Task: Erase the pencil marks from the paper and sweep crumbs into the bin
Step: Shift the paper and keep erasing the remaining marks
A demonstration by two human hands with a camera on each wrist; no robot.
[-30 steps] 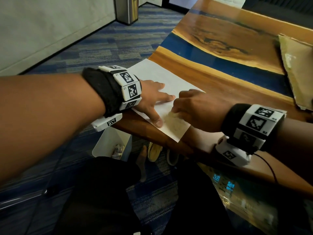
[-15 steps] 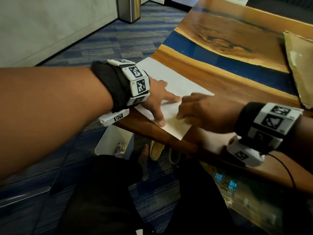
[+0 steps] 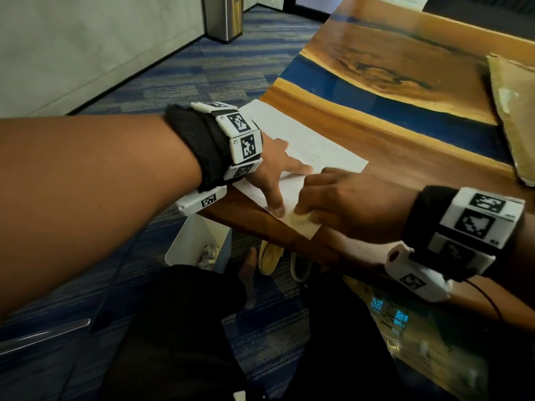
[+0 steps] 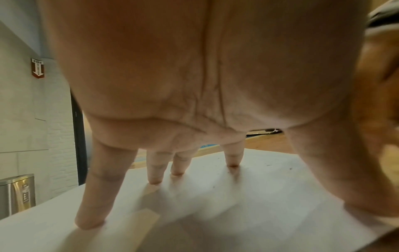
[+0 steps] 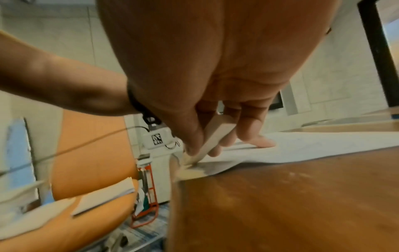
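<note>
Paper (image 3: pixel 312 146) lies at table edge (image 3: pixel 249 224), hands on it.

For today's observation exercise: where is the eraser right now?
In the right wrist view the eraser is pinched in the right hand, pressed on the paper's near corner at the table edge.
</note>
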